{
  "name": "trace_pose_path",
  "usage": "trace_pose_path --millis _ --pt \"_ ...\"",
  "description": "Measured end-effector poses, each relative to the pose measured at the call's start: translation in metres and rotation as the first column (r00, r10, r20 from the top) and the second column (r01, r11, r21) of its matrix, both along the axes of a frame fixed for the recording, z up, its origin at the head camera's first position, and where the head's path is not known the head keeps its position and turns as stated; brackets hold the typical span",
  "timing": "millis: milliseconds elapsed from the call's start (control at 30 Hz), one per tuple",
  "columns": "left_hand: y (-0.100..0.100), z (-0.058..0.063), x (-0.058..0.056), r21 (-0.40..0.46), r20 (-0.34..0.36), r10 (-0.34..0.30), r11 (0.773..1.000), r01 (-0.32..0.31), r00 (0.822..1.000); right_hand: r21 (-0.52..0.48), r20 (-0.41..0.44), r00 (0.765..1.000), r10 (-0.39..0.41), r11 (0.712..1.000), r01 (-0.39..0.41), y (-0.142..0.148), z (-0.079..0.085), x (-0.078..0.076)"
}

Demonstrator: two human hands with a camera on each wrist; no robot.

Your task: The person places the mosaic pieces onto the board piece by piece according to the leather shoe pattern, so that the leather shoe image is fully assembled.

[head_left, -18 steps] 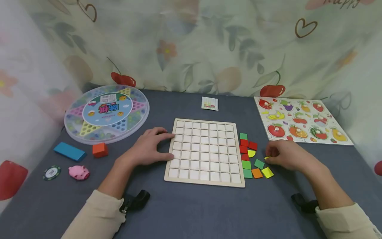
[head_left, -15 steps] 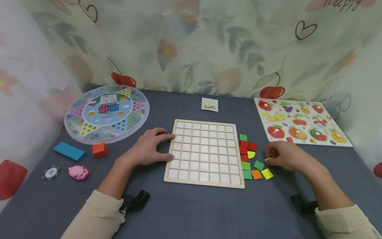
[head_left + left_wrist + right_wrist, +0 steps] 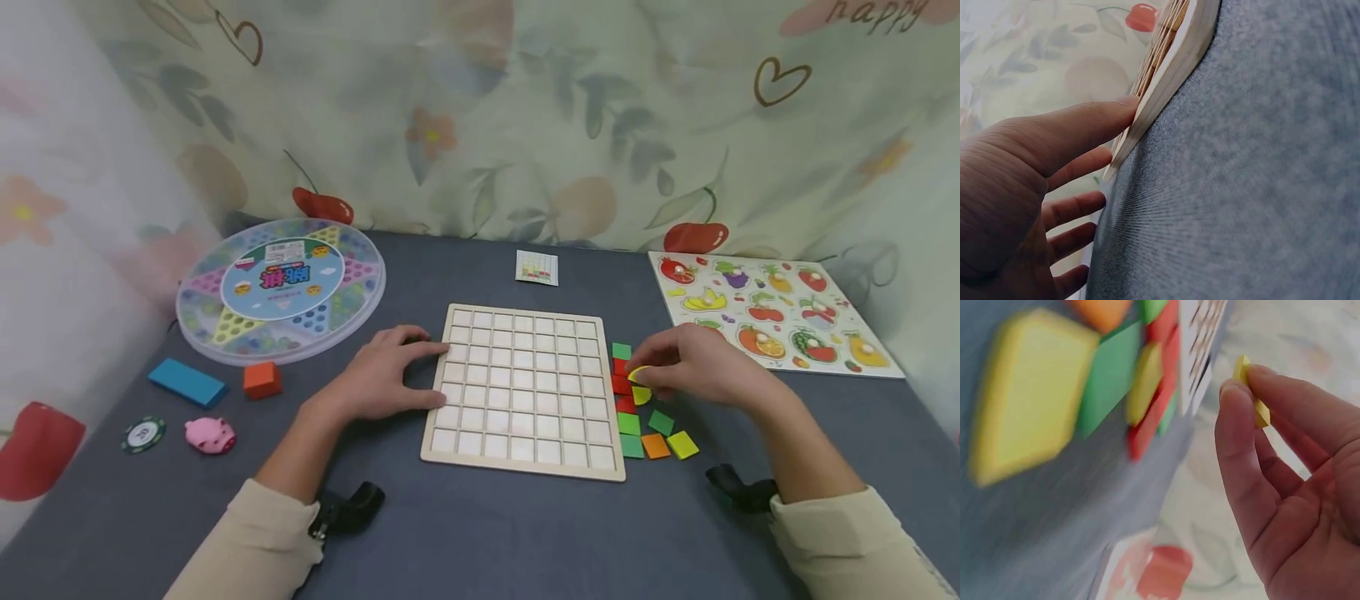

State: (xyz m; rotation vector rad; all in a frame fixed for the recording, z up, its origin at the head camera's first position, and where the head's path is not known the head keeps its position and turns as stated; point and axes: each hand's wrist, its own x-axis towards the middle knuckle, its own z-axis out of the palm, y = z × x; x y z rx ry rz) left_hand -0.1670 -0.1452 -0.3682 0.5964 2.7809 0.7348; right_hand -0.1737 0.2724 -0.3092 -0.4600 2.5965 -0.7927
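Note:
A wooden grid board (image 3: 517, 392) with pale square cells lies at the middle of the table. My left hand (image 3: 375, 379) rests at its left edge, thumb and a fingertip touching the frame and the other fingers extended. Between thumb and fingertips, my right hand (image 3: 693, 362) pinches a small yellow tile (image 3: 1262, 416), raised over the loose tiles right of the board. Below it lie a yellow tile with a rounded side (image 3: 642, 397), several red tiles, a green tile (image 3: 661, 422), an orange tile (image 3: 656, 447) and a yellow square tile (image 3: 683, 445). My hand covers part of this group.
A pattern card (image 3: 537, 267) lies behind the board. At the back right is a fruit puzzle board (image 3: 780, 312). On the left are a round game box (image 3: 281, 287), a blue block (image 3: 187, 382), an orange block (image 3: 262, 380), a pink pig (image 3: 210, 435) and a poker chip (image 3: 143, 434).
My right hand has moved left and up with the yellow tile, from beside the loose tiles to over them. My left hand stays on the board's edge. The head view has shifted slightly.

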Motion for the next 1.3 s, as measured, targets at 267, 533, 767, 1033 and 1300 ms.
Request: trace_pose_path --millis 267,533,767,1033,1300 --pt "0.003 0.0 -0.001 0.001 -0.002 -0.016 1.0 0.016 1.0 -0.075 0.033 0.998 0.047 0.996 -0.044 -0.042 0.007 -0.014" --pt "0.003 -0.005 0.0 0.016 -0.006 -0.023 1.0 0.023 1.0 -0.132 0.11 0.988 0.108 0.987 -0.093 -0.081 0.004 -0.031" --pt "0.002 -0.006 0.0 0.012 0.008 -0.013 1.0 0.013 1.0 -0.154 0.142 0.971 0.195 0.973 -0.172 -0.12 -0.002 -0.043" --pt "0.002 -0.004 -0.001 0.01 0.011 -0.008 1.0 0.008 1.0 -0.066 0.155 0.952 0.263 0.965 -0.256 -0.162 -0.007 -0.054" --pt "0.0 0.0 0.001 0.024 -0.005 0.001 1.0 -0.001 1.0 -0.016 0.151 0.946 0.287 0.957 -0.288 -0.186 -0.014 -0.059"
